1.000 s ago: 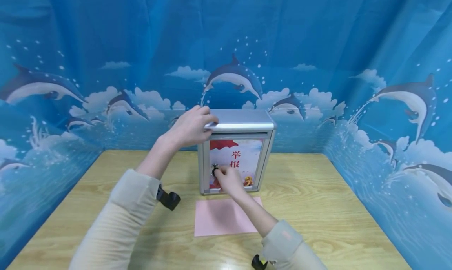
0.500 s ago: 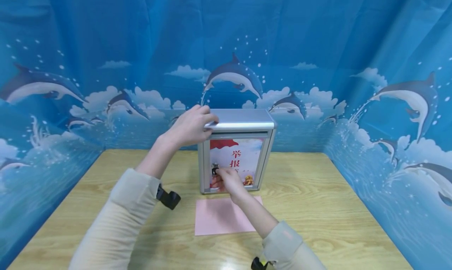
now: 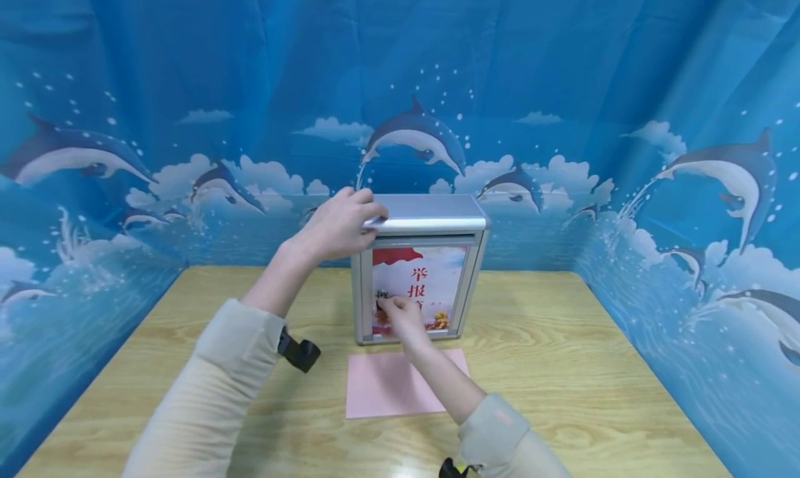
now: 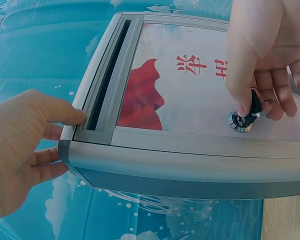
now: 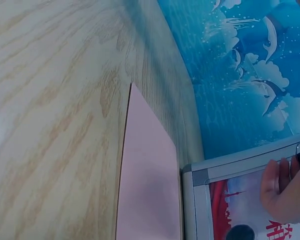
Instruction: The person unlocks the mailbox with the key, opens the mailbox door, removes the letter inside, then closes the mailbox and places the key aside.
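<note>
A silver-framed box point(image 3: 431, 208) with a slot near its top and a printed front panel point(image 4: 172, 75) stands upright on the table. My left hand point(image 3: 337, 224) grips its upper left corner, the thumb on the front frame by the slot and the fingers over the top. At the panel's left side, my right hand point(image 3: 403, 319) pinches a black-headed key point(image 4: 255, 106). The key sits at a round chrome lock point(image 4: 240, 125). In the right wrist view only part of the right hand point(image 5: 289, 192) shows, at the right edge.
A pink sheet point(image 3: 387, 388) lies flat on the wood-grain table point(image 3: 562, 381), just in front of the box. A blue curtain point(image 3: 250, 61) printed with dolphins hangs behind and along both sides.
My right hand has twisted slightly at the lock, its fingers shifting around the key. The left hand keeps its hold on the corner, and the box stays put.
</note>
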### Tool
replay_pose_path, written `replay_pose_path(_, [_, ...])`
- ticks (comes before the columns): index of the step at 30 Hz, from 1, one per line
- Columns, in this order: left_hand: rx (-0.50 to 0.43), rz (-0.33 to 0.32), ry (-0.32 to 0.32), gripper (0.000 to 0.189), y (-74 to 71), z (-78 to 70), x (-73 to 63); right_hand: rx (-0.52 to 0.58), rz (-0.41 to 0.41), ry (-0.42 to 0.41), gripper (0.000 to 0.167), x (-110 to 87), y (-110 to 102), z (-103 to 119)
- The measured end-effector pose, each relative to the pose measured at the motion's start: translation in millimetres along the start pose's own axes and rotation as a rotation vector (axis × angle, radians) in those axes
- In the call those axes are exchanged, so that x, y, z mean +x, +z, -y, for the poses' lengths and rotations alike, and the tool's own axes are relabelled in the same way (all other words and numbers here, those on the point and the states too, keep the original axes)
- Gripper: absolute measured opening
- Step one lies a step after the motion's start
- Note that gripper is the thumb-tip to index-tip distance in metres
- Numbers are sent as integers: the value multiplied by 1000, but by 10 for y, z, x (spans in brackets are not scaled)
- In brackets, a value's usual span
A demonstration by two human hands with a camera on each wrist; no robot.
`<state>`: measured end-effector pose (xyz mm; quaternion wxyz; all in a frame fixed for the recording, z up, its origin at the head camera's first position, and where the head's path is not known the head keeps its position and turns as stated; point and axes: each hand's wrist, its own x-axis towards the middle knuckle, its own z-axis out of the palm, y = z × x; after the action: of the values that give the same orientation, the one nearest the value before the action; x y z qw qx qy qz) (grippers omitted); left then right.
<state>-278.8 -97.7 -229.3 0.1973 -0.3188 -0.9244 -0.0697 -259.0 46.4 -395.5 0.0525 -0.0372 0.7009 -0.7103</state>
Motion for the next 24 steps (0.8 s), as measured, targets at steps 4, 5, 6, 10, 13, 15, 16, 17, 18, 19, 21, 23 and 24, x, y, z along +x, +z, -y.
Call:
replay_pose_path(4, [3,-1,-9,25,-9,-2,3,-9,-9,-8,24,3,13,4])
replay_pose_path(5, [4,-2,-12,25,-11,-3,2,-7,-9,-8,24,4,14,6])
replay_pose_path(6, [3,-3,-16,24,-11,-2,1,-6,-9,-4,24,7,15,6])
replay_pose_path(10, [6,-9,-23,23,-6,3,-4,0,-8,14,23,16,18,1])
replay_pose_path(13, [5,-11,-23,22,-1,6,-10,7,-14,22,23,18,27,-6])
replay_pose_path(15, [4,-9,-23,22,1,6,-15,18,-22,18,24,16,38,-11])
replay_pose_path(16, [6,-8,-23,23,3,7,-17,18,-28,11,24,12,45,-12])
replay_pose_path(17, [6,-6,-24,23,5,7,-19,24,-36,5,25,11,51,-14])
replay_pose_path(18, [6,-5,-24,23,7,8,-21,20,-43,-7,26,10,56,-17])
replay_pose_path(19, [7,-5,-24,23,8,6,-22,22,-51,-18,26,8,62,-18])
replay_pose_path(21, [5,-10,-24,22,9,3,-22,8,-71,-42,27,6,70,-21])
replay_pose_path(23, [2,-16,-23,22,10,-1,-20,-7,-89,-62,27,-1,80,-19])
replay_pose_path(24, [2,-18,-21,22,9,-4,-19,-11,-97,-68,27,-5,85,-20])
